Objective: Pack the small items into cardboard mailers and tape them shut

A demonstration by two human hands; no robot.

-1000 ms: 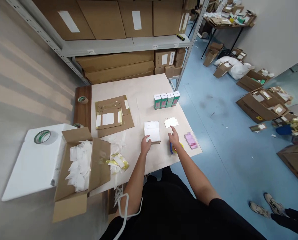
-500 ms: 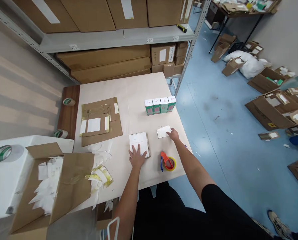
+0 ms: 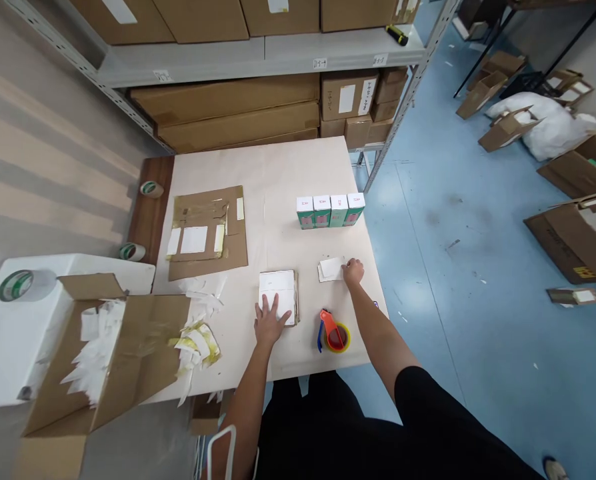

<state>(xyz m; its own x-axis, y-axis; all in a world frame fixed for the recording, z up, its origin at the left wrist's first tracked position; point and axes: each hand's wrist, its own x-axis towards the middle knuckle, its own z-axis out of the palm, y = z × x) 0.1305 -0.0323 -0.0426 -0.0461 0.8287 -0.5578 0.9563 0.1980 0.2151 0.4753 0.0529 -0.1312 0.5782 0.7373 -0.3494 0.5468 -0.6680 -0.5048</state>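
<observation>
My left hand (image 3: 269, 319) lies flat with spread fingers on the near end of a small box with a white top (image 3: 277, 291) on the table. My right hand (image 3: 353, 271) reaches out to the right edge of a small stack of white paper slips (image 3: 331, 269), its fingers curled on them. A red tape dispenser with a yellow roll (image 3: 335, 333) lies between my two arms near the table's front edge. A row of green and white cartons (image 3: 330, 209) stands upright behind the slips.
A flattened cardboard piece with white labels (image 3: 206, 231) lies on the left of the beige table (image 3: 278, 173). An open carton of white paper (image 3: 109, 347) sits at the front left, tape rolls (image 3: 150, 189) beyond it. Shelving with brown boxes (image 3: 238, 113) stands behind; open boxes litter the blue floor.
My right hand moved from the tape dispenser forward onto the paper slips. My left hand slid further onto the white-topped box and spread flat. The camera tilted down.
</observation>
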